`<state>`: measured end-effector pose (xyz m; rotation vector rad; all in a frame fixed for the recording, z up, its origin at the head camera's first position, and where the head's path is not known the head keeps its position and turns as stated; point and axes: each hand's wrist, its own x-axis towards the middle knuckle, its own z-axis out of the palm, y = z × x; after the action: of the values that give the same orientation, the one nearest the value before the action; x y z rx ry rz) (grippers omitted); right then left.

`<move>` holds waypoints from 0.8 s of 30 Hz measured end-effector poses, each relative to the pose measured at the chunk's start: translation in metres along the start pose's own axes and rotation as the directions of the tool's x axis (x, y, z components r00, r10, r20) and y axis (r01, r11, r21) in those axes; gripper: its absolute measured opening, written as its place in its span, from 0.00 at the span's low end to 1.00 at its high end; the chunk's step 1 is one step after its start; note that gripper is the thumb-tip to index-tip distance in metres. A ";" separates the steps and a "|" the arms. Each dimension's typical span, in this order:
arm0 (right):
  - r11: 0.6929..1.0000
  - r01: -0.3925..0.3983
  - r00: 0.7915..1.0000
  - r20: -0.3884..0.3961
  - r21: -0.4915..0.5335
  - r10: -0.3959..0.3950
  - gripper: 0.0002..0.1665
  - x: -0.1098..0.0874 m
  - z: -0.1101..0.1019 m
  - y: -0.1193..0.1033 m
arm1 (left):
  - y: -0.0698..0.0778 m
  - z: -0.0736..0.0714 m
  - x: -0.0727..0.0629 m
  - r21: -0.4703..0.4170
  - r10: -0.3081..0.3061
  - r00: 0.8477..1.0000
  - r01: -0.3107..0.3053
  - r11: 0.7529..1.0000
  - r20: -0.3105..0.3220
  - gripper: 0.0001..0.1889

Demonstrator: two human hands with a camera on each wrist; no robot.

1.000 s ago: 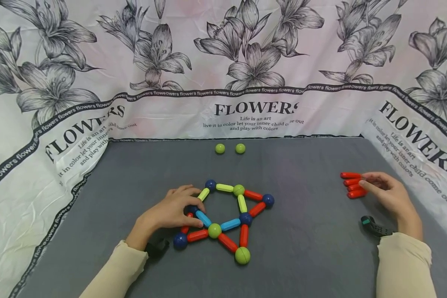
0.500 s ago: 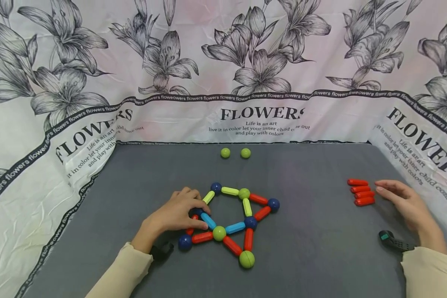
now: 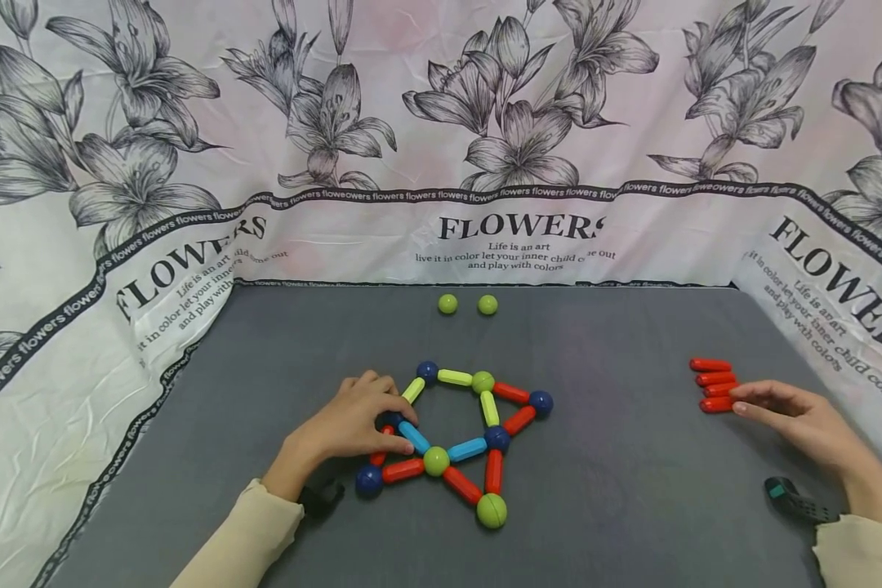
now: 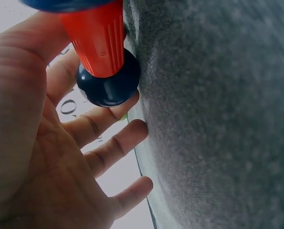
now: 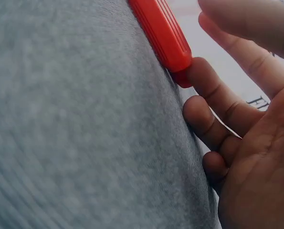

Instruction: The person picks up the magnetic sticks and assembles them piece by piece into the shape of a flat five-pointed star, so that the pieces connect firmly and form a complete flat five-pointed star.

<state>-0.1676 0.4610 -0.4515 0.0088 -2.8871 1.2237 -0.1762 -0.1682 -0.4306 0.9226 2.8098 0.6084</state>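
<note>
A flat frame of magnetic rods and balls lies left of centre in the head view. My left hand (image 3: 353, 418) holds its left corner, thumb and forefinger about a dark blue ball (image 4: 110, 86), mostly hidden in the head view. A red rod (image 4: 96, 45) joins that ball to a lower blue ball (image 3: 369, 481). Blue rods (image 3: 467, 450) meet at a green ball (image 3: 437, 461); yellow-green rods (image 3: 455, 377) make the upper side. At right, several loose red rods (image 3: 716, 378) lie stacked in a row. My right hand (image 3: 808, 425) has its fingertips at the nearest red rod (image 5: 163, 36), fingers loosely bent and not closed on it.
Two loose green balls (image 3: 447, 304) sit near the back of the grey table (image 3: 603, 490). A flower-printed cloth (image 3: 514, 237) stands round the back and sides. Black devices (image 3: 801, 502) are strapped at both wrists.
My right hand drew back from the red rods to the right, then came down to the nearest one. The left hand keeps its place on the frame. The head view shifted slightly.
</note>
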 end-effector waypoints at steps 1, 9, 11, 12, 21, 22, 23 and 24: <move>1.000 -0.001 1.000 0.004 -0.014 0.001 0.18 0.000 0.000 -0.001 | 0.000 0.000 0.000 0.004 -0.002 1.000 0.002 1.000 0.000 0.16; 0.994 0.075 0.997 0.024 -0.076 -0.073 0.15 -0.001 0.002 -0.006 | 0.004 0.001 0.001 0.022 -0.018 1.000 0.018 1.000 -0.002 0.15; 0.993 0.087 0.996 0.017 -0.080 -0.086 0.15 -0.001 0.003 -0.007 | 0.005 0.001 0.002 0.026 -0.019 1.000 0.019 0.999 0.000 0.15; 0.992 0.095 0.995 0.013 -0.084 -0.095 0.15 -0.001 0.003 -0.007 | 0.005 0.001 0.002 0.027 -0.019 1.000 0.018 0.999 0.002 0.15; 0.986 0.113 0.994 0.012 -0.122 -0.112 0.13 0.000 0.006 -0.009 | 0.005 0.001 0.002 0.007 -0.024 1.000 0.024 1.000 0.015 0.14; 0.985 0.114 0.993 0.016 -0.128 -0.113 0.13 0.000 0.006 -0.009 | 0.005 0.001 0.002 0.007 -0.027 0.999 0.027 1.000 0.017 0.14; 0.984 0.118 0.993 0.021 -0.136 -0.117 0.13 0.000 0.005 -0.010 | 0.005 0.001 0.001 0.004 -0.028 0.999 0.028 1.000 0.018 0.14; 0.983 0.119 0.993 0.023 -0.137 -0.117 0.12 0.000 0.005 -0.010 | 0.005 0.000 0.001 0.002 -0.030 0.999 0.030 1.000 0.019 0.14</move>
<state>-0.1677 0.4502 -0.4474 0.1863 -2.9287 1.0080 -0.1744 -0.1634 -0.4290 0.8798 2.8021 0.5905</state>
